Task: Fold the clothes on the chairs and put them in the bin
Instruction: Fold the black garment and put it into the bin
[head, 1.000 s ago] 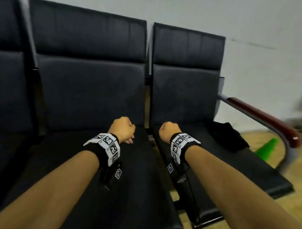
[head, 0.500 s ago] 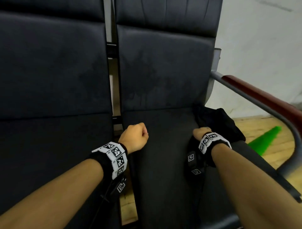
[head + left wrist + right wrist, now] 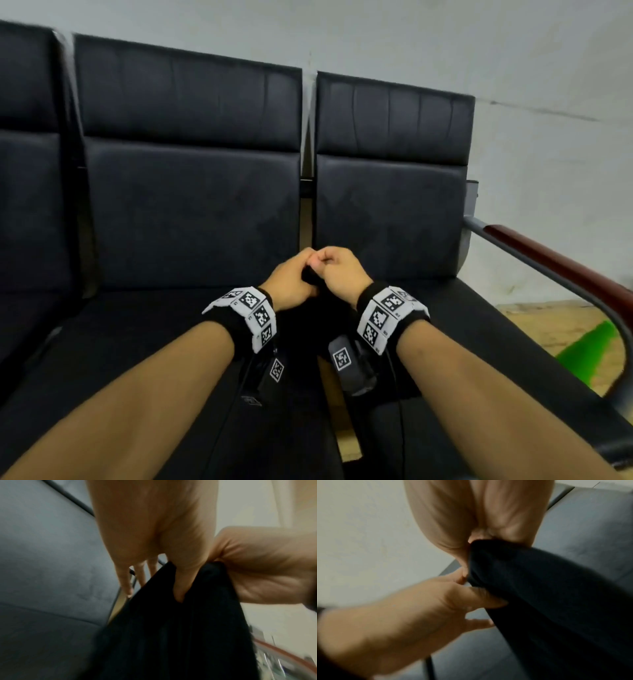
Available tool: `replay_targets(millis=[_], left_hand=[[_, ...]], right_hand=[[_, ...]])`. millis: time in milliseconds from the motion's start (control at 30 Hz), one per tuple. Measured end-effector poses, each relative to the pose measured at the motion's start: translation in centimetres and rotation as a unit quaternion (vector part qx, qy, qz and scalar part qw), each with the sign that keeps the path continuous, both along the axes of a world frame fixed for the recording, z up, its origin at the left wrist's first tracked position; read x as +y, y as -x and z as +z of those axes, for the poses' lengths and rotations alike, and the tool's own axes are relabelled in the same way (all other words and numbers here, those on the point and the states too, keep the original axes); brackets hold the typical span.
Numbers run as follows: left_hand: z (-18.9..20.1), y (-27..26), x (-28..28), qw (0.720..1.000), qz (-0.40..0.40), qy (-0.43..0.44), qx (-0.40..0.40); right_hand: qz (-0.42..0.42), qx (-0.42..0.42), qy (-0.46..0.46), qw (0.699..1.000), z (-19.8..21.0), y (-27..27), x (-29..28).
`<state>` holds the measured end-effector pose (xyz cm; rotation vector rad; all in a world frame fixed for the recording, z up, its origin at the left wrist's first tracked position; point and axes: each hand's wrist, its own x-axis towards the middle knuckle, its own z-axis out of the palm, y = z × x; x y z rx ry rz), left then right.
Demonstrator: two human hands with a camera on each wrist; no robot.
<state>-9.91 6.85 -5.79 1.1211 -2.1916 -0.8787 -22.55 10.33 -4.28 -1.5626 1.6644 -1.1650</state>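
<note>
A black garment (image 3: 310,278) hangs bunched between my two hands above the gap between two black chairs. In the head view it is hard to tell from the dark seats. My left hand (image 3: 291,274) pinches its top edge, thumb pressed into the cloth (image 3: 180,628). My right hand (image 3: 339,270) grips the same bunch right beside it, knuckles almost touching. From the right wrist, the right hand (image 3: 479,527) closes on the cloth (image 3: 556,601) and the left hand (image 3: 436,601) pinches it from below. No bin is in view.
A row of black padded chairs stands against a pale wall, with the middle seat (image 3: 154,342) and the right seat (image 3: 479,342) bare. A brown and metal armrest (image 3: 565,270) bounds the right chair. Something green (image 3: 589,346) lies on the wooden floor beyond it.
The garment lay on the right chair's seat. My right hand reached it, lifted it off and brought it to the middle, where my left hand joined and took hold.
</note>
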Motion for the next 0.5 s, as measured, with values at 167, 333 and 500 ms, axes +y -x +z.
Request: replay_targets(millis=[167, 333, 500], left_hand=[[4.4, -10.1, 1.8, 0.996, 0.049, -0.006, 0.081], [7.1, -19.8, 4.4, 0.99, 0.09, 0.111, -0.02], [9.8, -25.8, 6.1, 0.942, 0.151, 0.206, -0.216]], right_hand=[[0.029, -0.059, 0.073, 0.995, 6.0, -9.0, 1.6], [0.098, 0.029, 0.022, 0.995, 9.5, -15.9, 4.2], [0.091, 0.305, -0.055, 0.946, 11.2, -19.9, 5.8]])
